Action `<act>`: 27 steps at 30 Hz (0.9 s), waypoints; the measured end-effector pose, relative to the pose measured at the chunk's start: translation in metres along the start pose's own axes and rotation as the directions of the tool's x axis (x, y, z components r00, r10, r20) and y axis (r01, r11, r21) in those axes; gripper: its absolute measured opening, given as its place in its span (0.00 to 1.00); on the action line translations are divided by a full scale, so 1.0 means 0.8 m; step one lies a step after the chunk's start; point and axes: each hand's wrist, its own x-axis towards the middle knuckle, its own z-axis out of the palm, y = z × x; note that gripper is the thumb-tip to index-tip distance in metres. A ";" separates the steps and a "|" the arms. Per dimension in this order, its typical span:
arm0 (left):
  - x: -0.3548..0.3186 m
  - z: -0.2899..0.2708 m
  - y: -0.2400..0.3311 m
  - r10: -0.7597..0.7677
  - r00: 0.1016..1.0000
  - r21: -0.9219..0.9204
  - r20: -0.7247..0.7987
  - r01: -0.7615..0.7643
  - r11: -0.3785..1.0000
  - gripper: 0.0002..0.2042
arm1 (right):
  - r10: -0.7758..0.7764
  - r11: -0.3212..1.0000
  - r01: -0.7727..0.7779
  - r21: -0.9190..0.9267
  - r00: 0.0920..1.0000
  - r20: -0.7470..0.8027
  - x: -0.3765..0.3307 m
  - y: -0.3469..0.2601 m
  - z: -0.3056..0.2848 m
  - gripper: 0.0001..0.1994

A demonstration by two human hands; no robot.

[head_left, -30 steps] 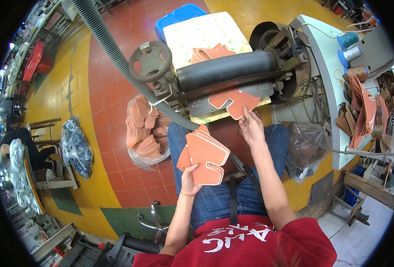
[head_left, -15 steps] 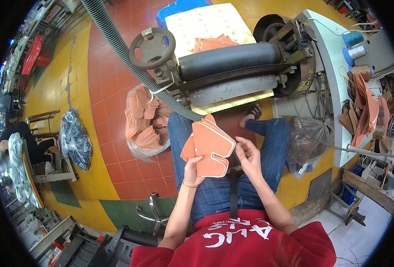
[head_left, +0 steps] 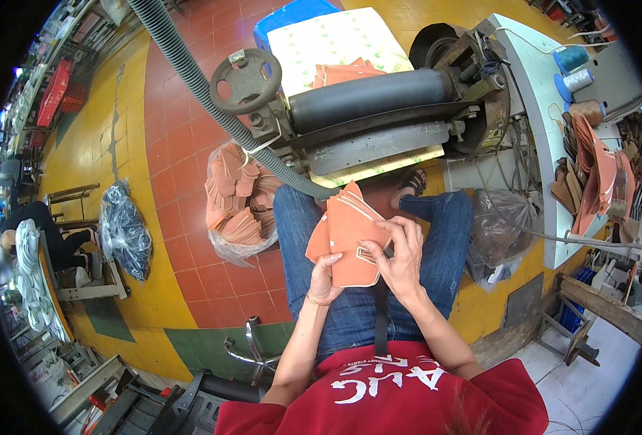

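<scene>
A small fanned stack of orange cut shoe pieces (head_left: 348, 230) with pale edges is held above my lap. My left hand (head_left: 324, 281) is closed on the lower left of the stack, its thumb lying on top. My right hand (head_left: 402, 254) grips the right edge by the notch, thumb and fingers pinching the pieces there. How many pieces it pinches I cannot make out. In front of my knees stands a machine with a wide black roller (head_left: 372, 99) and a handwheel (head_left: 245, 81). More orange pieces (head_left: 344, 72) lie behind the roller on a yellowish patterned sheet (head_left: 328, 36).
A clear bag of orange pieces (head_left: 237, 196) sits on the tiled floor left of my leg. A ribbed grey hose (head_left: 190, 80) crosses to the machine. At right is a pale table (head_left: 531, 94) with thread spools (head_left: 572, 59). Another person (head_left: 45, 225) sits far left.
My right hand has moved left, from beside the stack onto its right edge by the notch. The stack is slightly turned and more fanned. My left hand keeps its hold.
</scene>
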 end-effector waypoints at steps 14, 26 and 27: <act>0.004 0.003 -0.003 0.062 0.996 -0.114 0.065 -0.055 0.992 0.29 | -0.060 0.996 0.054 0.066 0.995 0.083 0.003 0.006 -0.004 0.10; 0.011 0.001 -0.013 0.082 0.996 -0.128 0.022 -0.078 0.989 0.25 | -0.358 0.928 0.264 0.262 0.824 0.439 0.007 0.001 -0.020 0.10; 0.010 0.001 -0.013 0.073 0.996 -0.132 0.042 -0.067 0.989 0.25 | -0.357 0.931 0.267 0.248 0.805 0.473 0.008 -0.001 -0.025 0.10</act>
